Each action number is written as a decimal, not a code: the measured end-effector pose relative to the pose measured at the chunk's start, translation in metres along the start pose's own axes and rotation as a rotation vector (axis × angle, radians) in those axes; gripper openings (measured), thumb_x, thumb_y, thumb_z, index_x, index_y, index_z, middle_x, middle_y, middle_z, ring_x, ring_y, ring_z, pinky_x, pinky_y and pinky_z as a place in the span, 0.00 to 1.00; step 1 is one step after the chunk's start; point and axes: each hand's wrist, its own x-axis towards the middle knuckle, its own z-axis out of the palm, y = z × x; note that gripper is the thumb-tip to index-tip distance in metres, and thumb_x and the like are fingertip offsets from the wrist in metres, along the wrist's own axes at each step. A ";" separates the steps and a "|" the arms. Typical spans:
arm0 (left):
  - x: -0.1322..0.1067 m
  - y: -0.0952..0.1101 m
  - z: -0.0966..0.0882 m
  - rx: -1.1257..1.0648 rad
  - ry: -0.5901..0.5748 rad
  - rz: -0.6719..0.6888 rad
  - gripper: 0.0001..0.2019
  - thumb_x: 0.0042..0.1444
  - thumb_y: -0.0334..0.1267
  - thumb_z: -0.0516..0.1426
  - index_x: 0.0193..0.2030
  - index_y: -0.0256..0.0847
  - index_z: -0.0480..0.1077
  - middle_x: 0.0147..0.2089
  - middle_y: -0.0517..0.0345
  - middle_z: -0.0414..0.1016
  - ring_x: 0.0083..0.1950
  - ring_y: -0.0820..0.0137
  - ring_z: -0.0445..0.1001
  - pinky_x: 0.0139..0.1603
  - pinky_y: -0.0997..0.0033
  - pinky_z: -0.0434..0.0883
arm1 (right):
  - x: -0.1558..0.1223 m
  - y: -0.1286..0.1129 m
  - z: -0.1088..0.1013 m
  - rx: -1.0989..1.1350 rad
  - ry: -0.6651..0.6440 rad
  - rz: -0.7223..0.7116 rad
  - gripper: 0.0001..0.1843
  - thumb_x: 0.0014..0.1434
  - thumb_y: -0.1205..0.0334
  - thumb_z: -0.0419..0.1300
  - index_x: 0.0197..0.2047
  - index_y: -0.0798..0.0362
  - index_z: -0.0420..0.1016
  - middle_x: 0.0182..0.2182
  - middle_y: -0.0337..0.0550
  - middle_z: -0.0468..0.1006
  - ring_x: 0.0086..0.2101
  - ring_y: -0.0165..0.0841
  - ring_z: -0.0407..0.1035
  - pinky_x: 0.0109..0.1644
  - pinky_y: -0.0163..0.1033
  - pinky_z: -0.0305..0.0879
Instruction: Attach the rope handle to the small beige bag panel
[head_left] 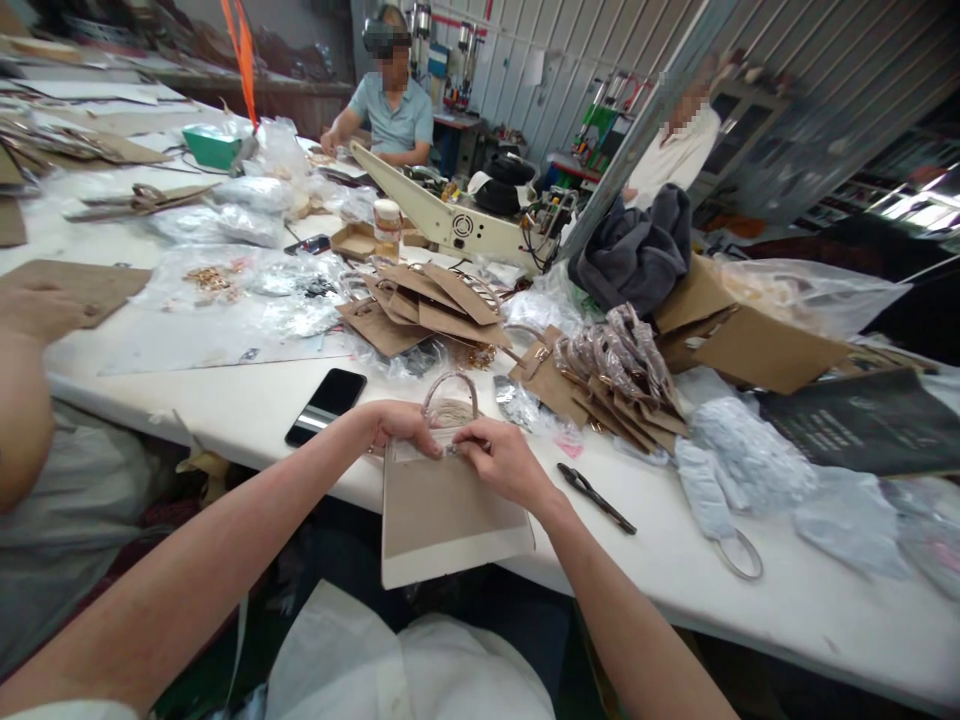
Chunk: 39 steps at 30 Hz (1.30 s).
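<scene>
A flat tan panel (pixel 454 510) with a pale lower band hangs over the table's front edge, tilted toward me. From its top edge rises a looped handle (pixel 450 385). My left hand (pixel 409 428) grips the panel's upper left part, thumb on the near face. Close beside it, my right hand (pixel 495 455) is closed in a pinch at the top edge near the handle's base. Whatever small piece lies between those right fingertips is too small to make out.
Left of my hands lies a phone (pixel 326 405); a black pen-like tool (pixel 596 498) lies right. Brown panels (pixel 427 305) are stacked ahead, with wrapped handles (pixel 619 355) to the right. A co-worker's arm (pixel 22 400) reaches in at left. Another person (pixel 394 110) sits across the table.
</scene>
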 end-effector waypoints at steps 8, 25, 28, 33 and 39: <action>0.001 -0.001 -0.002 0.050 0.012 0.020 0.26 0.37 0.33 0.77 0.47 0.40 0.83 0.42 0.51 0.87 0.36 0.59 0.85 0.33 0.69 0.81 | -0.003 -0.001 0.012 -0.089 0.061 0.005 0.13 0.65 0.77 0.64 0.43 0.48 0.85 0.42 0.42 0.83 0.42 0.40 0.76 0.45 0.42 0.68; 0.002 -0.005 -0.004 0.052 -0.009 0.066 0.22 0.37 0.34 0.76 0.43 0.39 0.83 0.40 0.53 0.87 0.36 0.61 0.84 0.32 0.70 0.80 | -0.009 -0.003 0.021 -0.145 0.101 0.021 0.11 0.69 0.76 0.62 0.42 0.49 0.79 0.41 0.41 0.79 0.40 0.39 0.75 0.45 0.42 0.67; 0.000 -0.005 -0.004 0.037 0.000 0.063 0.23 0.37 0.33 0.76 0.43 0.40 0.83 0.41 0.54 0.87 0.36 0.62 0.84 0.33 0.71 0.80 | -0.009 -0.003 0.019 -0.160 0.072 -0.008 0.11 0.70 0.75 0.62 0.43 0.49 0.81 0.43 0.43 0.78 0.41 0.39 0.75 0.45 0.42 0.68; -0.001 -0.003 -0.001 0.025 -0.005 0.054 0.23 0.36 0.33 0.76 0.43 0.40 0.83 0.39 0.53 0.87 0.34 0.61 0.83 0.30 0.71 0.78 | -0.017 0.002 0.013 -0.156 -0.009 -0.089 0.23 0.68 0.80 0.57 0.53 0.46 0.83 0.48 0.46 0.78 0.45 0.41 0.75 0.49 0.42 0.72; -0.001 -0.002 -0.001 0.053 0.000 0.059 0.24 0.35 0.32 0.75 0.44 0.39 0.84 0.41 0.53 0.87 0.37 0.62 0.84 0.35 0.72 0.80 | -0.026 0.010 0.015 -0.093 -0.004 -0.125 0.24 0.71 0.76 0.56 0.60 0.43 0.82 0.53 0.47 0.78 0.49 0.42 0.75 0.53 0.44 0.73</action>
